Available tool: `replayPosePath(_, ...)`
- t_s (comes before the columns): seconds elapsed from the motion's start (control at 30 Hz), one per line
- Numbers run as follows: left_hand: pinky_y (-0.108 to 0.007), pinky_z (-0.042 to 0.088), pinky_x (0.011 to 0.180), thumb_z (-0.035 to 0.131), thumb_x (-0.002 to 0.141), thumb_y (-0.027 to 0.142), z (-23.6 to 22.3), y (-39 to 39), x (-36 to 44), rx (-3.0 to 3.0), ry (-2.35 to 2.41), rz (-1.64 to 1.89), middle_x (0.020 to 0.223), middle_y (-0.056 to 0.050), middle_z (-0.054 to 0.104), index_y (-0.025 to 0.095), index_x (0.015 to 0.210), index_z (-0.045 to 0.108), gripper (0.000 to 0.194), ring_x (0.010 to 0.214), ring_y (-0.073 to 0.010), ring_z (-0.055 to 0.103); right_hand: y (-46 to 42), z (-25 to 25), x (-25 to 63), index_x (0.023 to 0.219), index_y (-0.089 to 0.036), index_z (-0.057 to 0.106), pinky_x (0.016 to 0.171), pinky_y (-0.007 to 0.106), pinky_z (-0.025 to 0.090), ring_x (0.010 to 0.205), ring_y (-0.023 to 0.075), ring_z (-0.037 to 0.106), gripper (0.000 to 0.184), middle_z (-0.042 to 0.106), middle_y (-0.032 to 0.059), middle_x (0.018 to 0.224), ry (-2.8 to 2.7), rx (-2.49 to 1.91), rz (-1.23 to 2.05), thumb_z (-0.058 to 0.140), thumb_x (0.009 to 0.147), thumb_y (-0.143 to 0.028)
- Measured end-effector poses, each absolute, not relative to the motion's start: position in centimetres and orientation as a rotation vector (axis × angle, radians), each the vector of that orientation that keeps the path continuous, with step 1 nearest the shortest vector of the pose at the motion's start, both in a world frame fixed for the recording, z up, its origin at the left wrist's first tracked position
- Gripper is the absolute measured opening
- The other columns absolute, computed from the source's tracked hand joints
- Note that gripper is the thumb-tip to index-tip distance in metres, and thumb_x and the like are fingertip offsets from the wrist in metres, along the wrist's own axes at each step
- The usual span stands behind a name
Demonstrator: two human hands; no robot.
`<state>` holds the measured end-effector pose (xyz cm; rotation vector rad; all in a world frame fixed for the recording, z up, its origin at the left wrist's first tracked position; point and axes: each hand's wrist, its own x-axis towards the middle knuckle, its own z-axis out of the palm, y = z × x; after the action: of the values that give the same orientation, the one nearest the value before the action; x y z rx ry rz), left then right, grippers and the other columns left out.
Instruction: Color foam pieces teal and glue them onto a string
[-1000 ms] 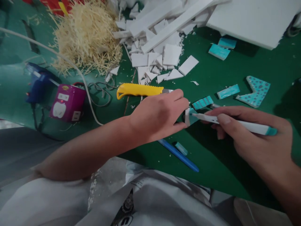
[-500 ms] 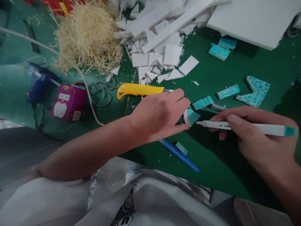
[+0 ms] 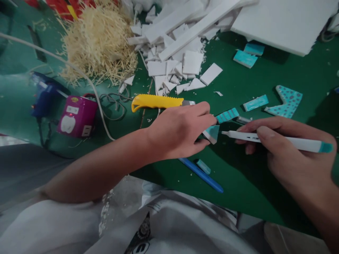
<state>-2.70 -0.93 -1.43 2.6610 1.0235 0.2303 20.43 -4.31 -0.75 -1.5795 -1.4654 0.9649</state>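
My left hand (image 3: 182, 128) pinches a small foam piece (image 3: 212, 134), partly coloured teal and partly white, between thumb and fingers. In my right hand (image 3: 288, 144) is a white marker (image 3: 280, 141) with a teal end, its nib pointing left and just apart from the foam piece. A teal striped foam strip (image 3: 227, 115) lies right beside my left fingertips. Behind that hand rests a yellow utility knife (image 3: 157, 101). Farther right are a plain teal strip (image 3: 255, 103) and a teal spotted angular piece (image 3: 287, 100). Closer to my body lie a blue pen (image 3: 203, 176) and the marker's apparent cap (image 3: 203, 166).
White foam scraps (image 3: 185, 65) are heaped at the back, beside a large white foam board (image 3: 283, 24). Straw-like shreds (image 3: 100, 42) pile up at back left. A blue glue gun (image 3: 46, 93), a purple power adapter (image 3: 77, 115) and a white cable (image 3: 87, 79) occupy the left.
The marker tip has drawn back to the right, off the foam piece. My left fingers have turned the piece, so its white edge now faces more toward my body.
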Motion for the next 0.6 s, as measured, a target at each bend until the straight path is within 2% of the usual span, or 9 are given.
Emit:
replayPosePath(0.1,-0.031,0.047,0.066,0.074,0.092,0.037,-1.38,-1.00,-2.69,2.667,1.024,0.227,0.108,-0.007,0.069,0.016,0.107,0.069,0.027,0.092,-0.0222,0.071,-4.38,-0.98,20.59,0.073,-0.027,0.080,0.042,0.023,0.044,0.045,0.0098,0.058,0.015,0.072,-0.0008,0.065,-1.484,-1.535,0.956,0.069,0.082,-0.025)
replayPosePath(0.17,-0.031,0.046,0.064,0.077,0.090,0.046,-1.27,-1.06,-2.61,2.673,1.042,0.214,0.105,-0.006,0.069,0.016,0.101,0.067,0.033,0.086,-0.0212,0.069,-4.37,-0.95,20.55,0.073,-0.026,0.080,0.043,0.023,0.045,0.045,0.0099,0.059,0.015,0.072,-0.0008,0.064,-1.484,-1.555,0.968,0.069,0.083,-0.025)
replayPosePath(0.27,-0.031,0.046,0.065,0.079,0.088,0.051,-1.12,-1.12,-2.49,2.681,1.064,0.190,0.106,-0.006,0.068,0.017,0.107,0.066,0.041,0.087,-0.0216,0.068,-4.27,-0.76,20.38,0.072,-0.025,0.079,0.043,0.023,0.045,0.046,0.0111,0.059,0.015,0.071,0.0000,0.063,-1.486,-1.603,0.982,0.068,0.082,-0.027)
replayPosePath(0.37,-0.031,0.047,0.067,0.077,0.090,0.045,-1.09,-1.16,-2.48,2.695,1.068,0.175,0.109,-0.007,0.068,0.017,0.115,0.067,0.039,0.091,-0.0225,0.068,-4.24,-0.78,20.46,0.072,-0.026,0.080,0.042,0.024,0.044,0.044,0.0114,0.057,0.015,0.070,-0.0001,0.061,-1.512,-1.581,0.956,0.068,0.082,-0.025)
replayPosePath(0.5,-0.031,0.047,0.067,0.071,0.093,0.034,-1.25,-1.21,-2.50,2.672,1.058,0.196,0.110,-0.007,0.068,0.017,0.113,0.069,0.026,0.090,-0.0215,0.069,-4.41,-1.07,20.97,0.073,-0.027,0.080,0.041,0.024,0.043,0.044,0.0120,0.056,0.015,0.066,-0.0010,0.054,-1.588,-1.545,0.925,0.069,0.084,-0.027)
replayPosePath(0.6,-0.030,0.046,0.066,0.070,0.094,0.033,-1.30,-1.19,-2.40,2.648,1.085,0.196,0.110,-0.007,0.068,0.016,0.113,0.069,0.025,0.090,-0.0217,0.070,-4.45,-1.14,21.25,0.073,-0.026,0.079,0.041,0.023,0.042,0.044,0.0112,0.057,0.017,0.067,-0.0009,0.056,-1.647,-1.523,0.909,0.069,0.086,-0.027)
